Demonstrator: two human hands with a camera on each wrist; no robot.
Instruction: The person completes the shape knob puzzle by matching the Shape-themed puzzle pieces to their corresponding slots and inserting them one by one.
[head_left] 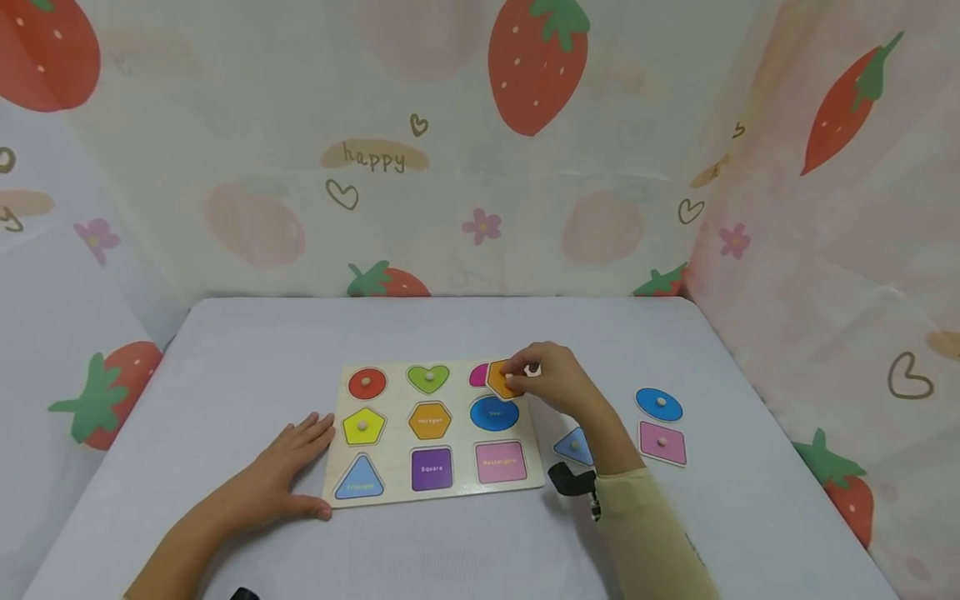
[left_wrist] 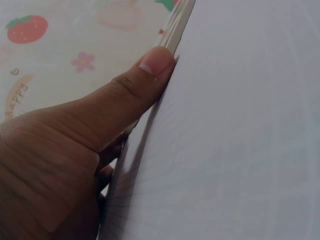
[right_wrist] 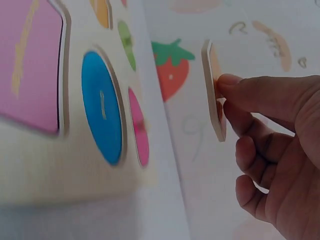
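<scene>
In the head view, my right hand (head_left: 555, 379) pinches the knob of an orange hexagon puzzle piece (head_left: 498, 380), held above the upper right of a wooden shape board (head_left: 396, 446). The right wrist view shows this piece edge-on, apart from the board. My left hand (head_left: 285, 471) rests at the board's left edge, fingers extended, thumb by the near corner. A red circle (head_left: 367, 383), green heart (head_left: 428, 379), yellow pentagon (head_left: 363, 426) and partly covered magenta shape (head_left: 478, 376) sit in the board. The hexagon slot (head_left: 430, 421) shows its printed bottom.
Right of the board lie a loose blue oval (head_left: 659, 404), a pink rectangle (head_left: 662, 442) and a light blue triangle (head_left: 572, 447), partly hidden by my right forearm. Strawberry-printed cloth (head_left: 450, 225) stands behind and beside the white table (head_left: 262, 333).
</scene>
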